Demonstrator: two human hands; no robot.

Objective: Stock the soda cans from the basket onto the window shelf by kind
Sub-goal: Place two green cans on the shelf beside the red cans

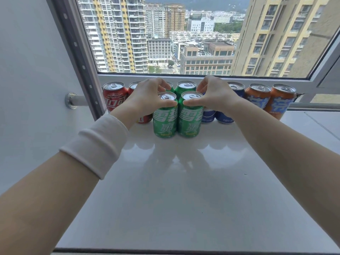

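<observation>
Two green cans stand side by side at the front of the group on the white window shelf [184,181]. My left hand [147,98] grips the left green can [165,120] around its top, thumb on the front rim. My right hand [213,98] grips the right green can [190,120] the same way. Behind them stands another green can [185,87], with one more mostly hidden by my left hand. Red cans [114,96] stand at the left, blue cans [225,116] right of the green, and orange cans [279,102] at the far right. No basket is in view.
The window frame [184,77] runs right behind the row of cans. A metal rod [77,101] sticks out of the left wall. At the right, a rail [316,106] lies along the open window. The shelf's front edge [184,250] is near the bottom.
</observation>
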